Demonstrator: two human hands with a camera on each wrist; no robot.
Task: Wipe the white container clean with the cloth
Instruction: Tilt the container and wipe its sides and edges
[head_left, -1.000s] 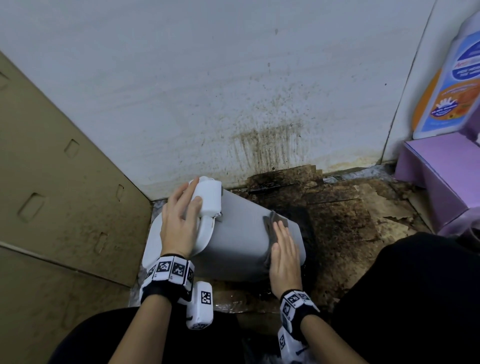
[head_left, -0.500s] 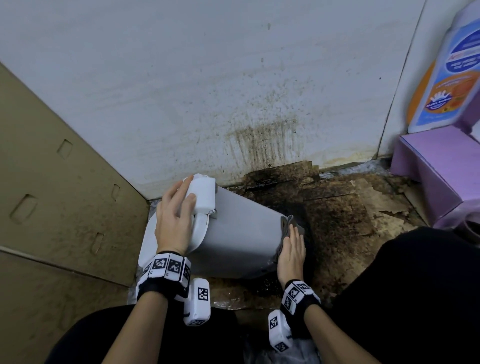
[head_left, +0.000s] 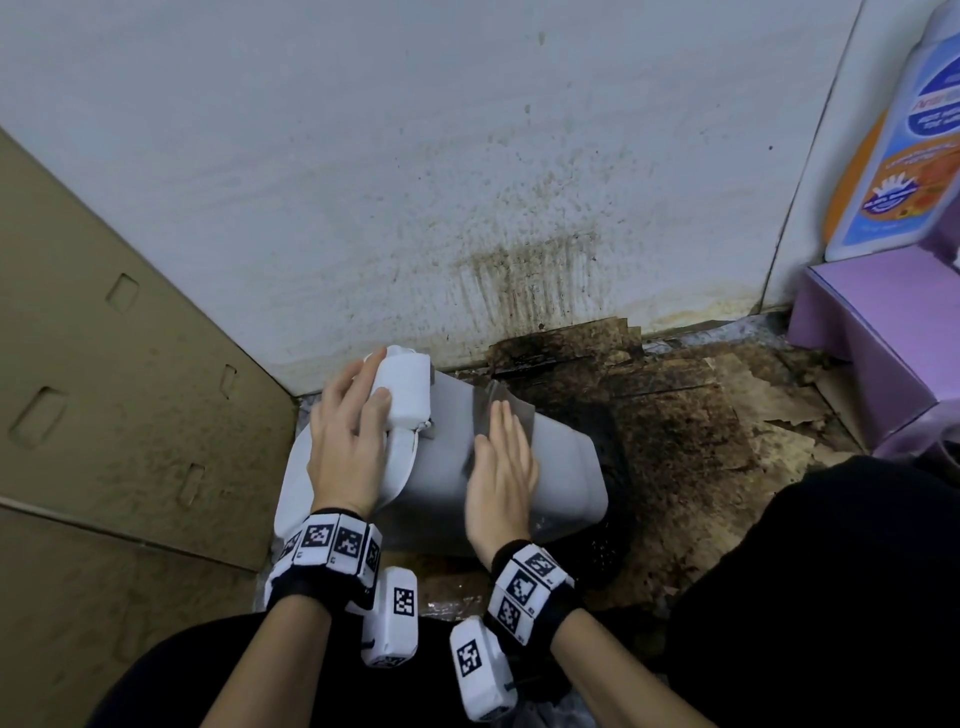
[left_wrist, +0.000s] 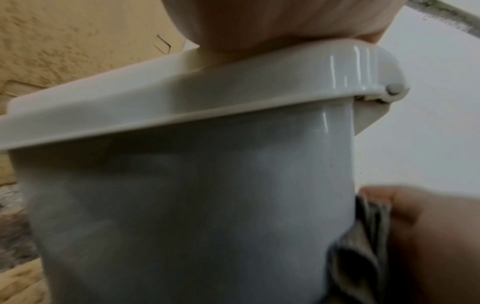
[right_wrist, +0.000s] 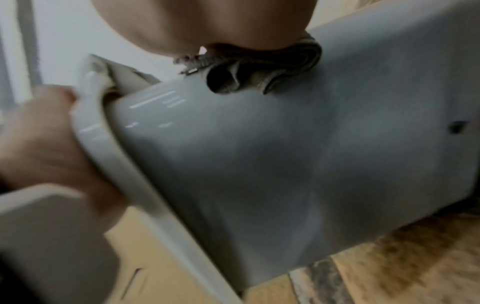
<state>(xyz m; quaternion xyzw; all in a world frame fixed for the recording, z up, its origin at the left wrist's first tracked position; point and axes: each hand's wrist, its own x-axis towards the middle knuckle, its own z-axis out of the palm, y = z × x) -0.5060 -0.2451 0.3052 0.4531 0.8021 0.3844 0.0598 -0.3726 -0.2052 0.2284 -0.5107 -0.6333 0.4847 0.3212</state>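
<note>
The white container (head_left: 556, 467) lies tilted on its side on the floor, lid end to the left. My left hand (head_left: 348, 441) grips the lid end, fingers laid over the white hinge block (head_left: 405, 384). My right hand (head_left: 501, 467) lies flat on the container's upper side and presses a folded grey cloth (head_left: 501, 402) against it. In the right wrist view the cloth (right_wrist: 259, 67) is bunched under my palm on the container wall (right_wrist: 285, 154). The left wrist view looks along the container (left_wrist: 182, 205), with the cloth (left_wrist: 363, 236) at its right.
A brown cardboard panel (head_left: 130, 389) stands close on the left. The white wall (head_left: 519, 260) behind is spattered with brown stains. Dirty torn cardboard (head_left: 701, 415) covers the floor to the right. A purple box (head_left: 872, 322) with a bottle (head_left: 904, 156) stands at far right. My black-clad legs (head_left: 831, 571) are nearest the camera.
My right hand has slid the cloth from the container's right end leftward toward the lid. The left hand keeps its hold on the lid end.
</note>
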